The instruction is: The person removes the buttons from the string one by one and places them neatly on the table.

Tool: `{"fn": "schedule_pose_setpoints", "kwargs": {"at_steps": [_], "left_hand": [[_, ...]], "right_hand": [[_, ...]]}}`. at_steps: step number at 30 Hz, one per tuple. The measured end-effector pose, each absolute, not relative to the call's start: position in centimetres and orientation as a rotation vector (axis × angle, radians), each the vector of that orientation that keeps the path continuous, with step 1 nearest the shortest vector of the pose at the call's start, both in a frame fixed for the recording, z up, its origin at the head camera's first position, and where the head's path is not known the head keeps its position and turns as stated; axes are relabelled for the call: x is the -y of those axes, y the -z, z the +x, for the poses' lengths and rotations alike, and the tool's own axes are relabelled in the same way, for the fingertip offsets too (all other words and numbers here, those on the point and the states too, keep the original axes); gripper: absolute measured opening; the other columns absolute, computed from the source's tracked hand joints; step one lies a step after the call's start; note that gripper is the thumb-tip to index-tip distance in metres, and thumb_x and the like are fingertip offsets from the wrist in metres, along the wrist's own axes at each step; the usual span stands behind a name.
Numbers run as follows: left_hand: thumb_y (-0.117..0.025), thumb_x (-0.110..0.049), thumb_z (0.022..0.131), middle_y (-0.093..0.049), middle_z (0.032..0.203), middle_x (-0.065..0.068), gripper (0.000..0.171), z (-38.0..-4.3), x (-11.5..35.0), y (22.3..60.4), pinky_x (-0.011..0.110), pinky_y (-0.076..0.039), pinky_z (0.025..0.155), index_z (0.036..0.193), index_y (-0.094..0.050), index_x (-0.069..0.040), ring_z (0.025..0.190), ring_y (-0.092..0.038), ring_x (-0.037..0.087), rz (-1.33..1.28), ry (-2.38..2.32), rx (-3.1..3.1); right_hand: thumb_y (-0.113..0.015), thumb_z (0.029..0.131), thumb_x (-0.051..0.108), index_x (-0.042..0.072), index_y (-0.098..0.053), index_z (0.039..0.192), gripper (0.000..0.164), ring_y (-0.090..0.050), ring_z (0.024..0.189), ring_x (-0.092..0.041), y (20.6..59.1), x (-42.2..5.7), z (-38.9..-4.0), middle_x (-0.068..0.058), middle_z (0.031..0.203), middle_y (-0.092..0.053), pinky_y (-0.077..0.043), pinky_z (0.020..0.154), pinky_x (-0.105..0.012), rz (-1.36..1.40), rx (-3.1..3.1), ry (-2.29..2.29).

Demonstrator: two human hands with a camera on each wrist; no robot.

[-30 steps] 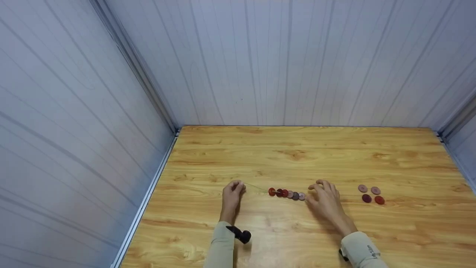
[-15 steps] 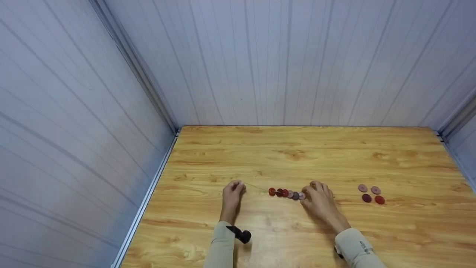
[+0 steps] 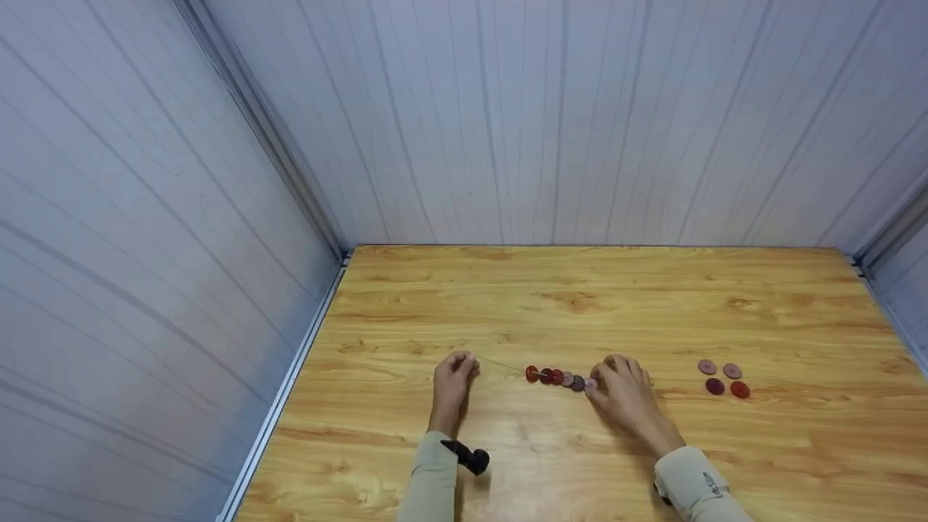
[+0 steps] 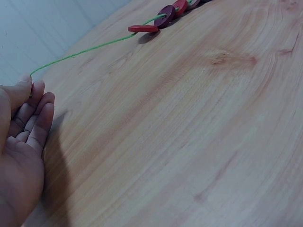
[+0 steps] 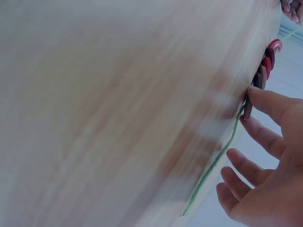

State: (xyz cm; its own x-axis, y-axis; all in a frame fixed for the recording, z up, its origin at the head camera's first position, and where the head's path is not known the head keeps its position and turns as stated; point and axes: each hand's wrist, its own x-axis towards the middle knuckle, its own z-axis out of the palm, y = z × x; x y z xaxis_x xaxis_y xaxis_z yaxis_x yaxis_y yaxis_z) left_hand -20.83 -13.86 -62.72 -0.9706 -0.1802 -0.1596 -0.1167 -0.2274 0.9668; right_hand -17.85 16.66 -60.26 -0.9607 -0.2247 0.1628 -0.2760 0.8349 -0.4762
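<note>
Between thumb and fingertips my left hand [image 3: 451, 388] pinches one end of a green string [image 4: 85, 50]. The string slants up from the table to a row of threaded buttons. Nearest that hand stands a red button [image 4: 143, 28], tipped almost edge-on, followed by a dark purple button [image 4: 164, 17] and several more overlapping ones. At the row's right end, my right hand [image 3: 629, 399] pinches a pale pink button [image 3: 591, 385] between thumb and index finger, its other fingers spread loosely. The right wrist view shows the string's free tail [image 5: 203, 178] lying under that hand.
To the right of the right hand lie several loose buttons: two pinkish ones [image 3: 707, 367], a dark purple one [image 3: 715, 386] and a red one [image 3: 739, 390]. Pale panel walls [image 3: 507, 123] bound the wooden table [image 3: 471, 290] at the back and sides.
My right hand has moved left to the row's end and taken hold of the pale pink button. The button row has shifted very slightly right. My left hand has stayed still.
</note>
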Motion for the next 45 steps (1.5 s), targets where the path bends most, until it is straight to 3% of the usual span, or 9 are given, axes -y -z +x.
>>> {"fn": "schedule_pose_setpoints", "kwargs": {"at_steps": [14, 25, 33, 40, 45], "left_hand": [[-0.056, -0.003, 0.095, -0.061, 0.087, 0.008, 0.021, -20.9, 13.8, 62.8, 0.032, -0.053, 0.077, 0.104, -0.056, 0.015, 0.08, -0.059, 0.017, 0.371, 2.404, 1.892], [-0.057, -0.006, 0.096, -0.062, 0.093, 0.015, 0.025, -20.7, 13.8, 62.9, 0.037, -0.054, 0.082, 0.107, -0.056, 0.016, 0.088, -0.061, 0.028, 0.334, 2.364, 1.924], [-0.057, -0.006, 0.095, -0.062, 0.094, 0.016, 0.025, -20.8, 13.9, 62.9, 0.036, -0.054, 0.082, 0.106, -0.056, 0.016, 0.086, -0.061, 0.023, 0.362, 2.393, 1.893], [-0.057, -0.002, 0.095, -0.062, 0.092, 0.018, 0.021, -20.8, 13.9, 62.3, 0.041, -0.053, 0.083, 0.104, -0.056, 0.017, 0.085, -0.061, 0.026, 0.375, 2.424, 1.874], [-0.058, -0.005, 0.095, -0.061, 0.09, 0.013, 0.023, -20.8, 13.8, 62.7, 0.037, -0.053, 0.081, 0.106, -0.056, 0.016, 0.083, -0.06, 0.022, 0.37, 2.419, 1.862]], "right_hand": [[-0.074, 0.085, 0.024, 0.011, -0.064, 0.093, 0.018, -0.041, 0.118, -0.042, 60.1, -17.7, -17.3, -0.02, 0.121, -0.053, -0.03, 0.096, -0.06, 0.381, 2.899, -0.769], [-0.072, 0.086, 0.027, 0.012, -0.065, 0.094, 0.018, -0.04, 0.119, -0.043, 60.0, -18.1, -17.0, -0.02, 0.123, -0.052, -0.03, 0.096, -0.061, 0.354, 2.919, -0.763], [-0.07, 0.088, 0.028, 0.012, -0.065, 0.093, 0.018, -0.04, 0.12, -0.043, 59.8, -18.6, -17.0, -0.021, 0.125, -0.052, -0.03, 0.097, -0.061, 0.319, 2.931, -0.781], [-0.068, 0.089, 0.029, 0.012, -0.064, 0.092, 0.017, -0.038, 0.122, -0.044, 59.6, -19.1, -16.9, -0.022, 0.127, -0.051, -0.028, 0.098, -0.062, 0.292, 2.953, -0.799], [-0.067, 0.09, 0.029, 0.011, -0.065, 0.092, 0.018, -0.037, 0.121, -0.046, 59.7, -19.5, -16.8, -0.024, 0.126, -0.051, -0.027, 0.098, -0.064, 0.295, 2.941, -0.801]]}}
